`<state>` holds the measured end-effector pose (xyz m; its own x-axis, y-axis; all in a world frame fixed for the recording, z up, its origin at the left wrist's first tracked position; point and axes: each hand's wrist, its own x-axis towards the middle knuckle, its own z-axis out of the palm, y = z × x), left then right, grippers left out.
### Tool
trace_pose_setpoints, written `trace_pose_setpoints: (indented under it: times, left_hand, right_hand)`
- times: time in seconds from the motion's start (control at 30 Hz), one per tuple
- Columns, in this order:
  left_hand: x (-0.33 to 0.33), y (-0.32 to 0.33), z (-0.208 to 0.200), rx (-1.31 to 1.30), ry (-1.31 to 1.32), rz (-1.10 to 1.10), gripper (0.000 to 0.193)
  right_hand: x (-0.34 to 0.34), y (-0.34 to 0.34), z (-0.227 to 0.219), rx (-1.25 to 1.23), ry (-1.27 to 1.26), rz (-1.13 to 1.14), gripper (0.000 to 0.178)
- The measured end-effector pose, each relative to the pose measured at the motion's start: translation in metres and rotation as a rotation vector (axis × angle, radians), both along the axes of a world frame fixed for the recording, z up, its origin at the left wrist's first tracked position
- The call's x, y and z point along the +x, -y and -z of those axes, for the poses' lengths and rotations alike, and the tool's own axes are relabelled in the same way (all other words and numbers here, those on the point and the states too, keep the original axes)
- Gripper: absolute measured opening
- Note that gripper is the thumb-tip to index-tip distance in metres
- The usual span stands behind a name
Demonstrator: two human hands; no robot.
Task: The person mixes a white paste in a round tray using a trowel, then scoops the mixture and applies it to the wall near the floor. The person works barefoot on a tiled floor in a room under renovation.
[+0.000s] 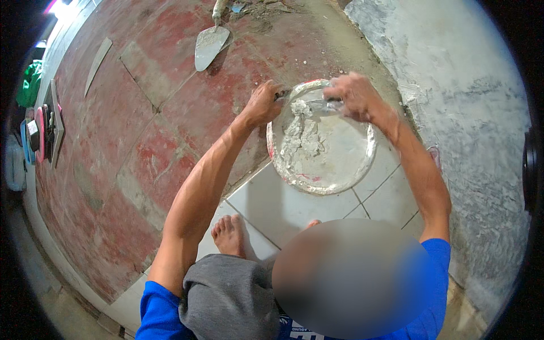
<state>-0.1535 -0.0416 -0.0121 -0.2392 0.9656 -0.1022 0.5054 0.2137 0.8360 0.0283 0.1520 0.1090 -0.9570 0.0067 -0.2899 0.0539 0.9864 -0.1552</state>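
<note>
A shallow round basin (371, 148) stands on the tiles in front of me, its rim caked with white. A lumpy pale paste (301, 135) lies mostly in its left half. My left hand (262, 103) is closed at the upper left rim around a small dark thing, mostly hidden by the fingers. Over the upper right of the basin, my right hand (356, 96) is closed and blurred by motion. It grips a hand tool with a thin greyish blade (318, 104) reaching toward the paste; its exact kind is unclear.
A pointed trowel (212, 46) lies on the worn red floor (141, 164) beyond my left hand. White tiles (266, 195) run under the basin. A grey, smeared wall (470, 136) rises at the right. Several items, including a green bag (29, 84), sit at the far left.
</note>
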Motion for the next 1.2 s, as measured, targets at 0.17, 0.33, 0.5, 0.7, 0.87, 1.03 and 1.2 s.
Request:
trace_pose_setpoints:
  times: [0.17, 0.33, 0.5, 0.7, 0.87, 1.03, 1.2]
  left_hand:
    - [-0.003, -0.001, 0.004, -0.014, -0.024, -0.014, 0.042]
    - [0.002, -0.001, 0.002, -0.003, -0.005, -0.004, 0.041]
    - [-0.003, 0.005, 0.008, -0.008, -0.016, -0.012, 0.04]
    - [0.001, -0.002, 0.01, 0.042, -0.045, -0.028, 0.033]
    - [-0.002, 0.002, 0.013, 0.037, -0.022, -0.052, 0.041]
    - [0.004, -0.004, 0.009, 0.001, -0.019, -0.075, 0.047]
    - [0.0, -0.004, -0.001, -0.043, -0.111, -0.042, 0.046]
  right_hand:
    - [0.055, 0.075, -0.016, 0.263, -0.288, 0.029, 0.018]
    - [0.096, 0.105, -0.002, 0.241, -0.345, 0.175, 0.018]
    - [0.112, 0.121, 0.01, 0.199, -0.474, 0.248, 0.021]
    - [0.129, 0.12, 0.015, 0.169, -0.389, 0.367, 0.03]
    - [0.149, 0.137, -0.001, -0.195, -0.276, 0.814, 0.029]
    - [0.19, 0.126, -0.001, -0.248, -0.212, 1.129, 0.024]
    - [0.193, 0.079, 0.0, -0.315, -0.163, 1.093, 0.03]
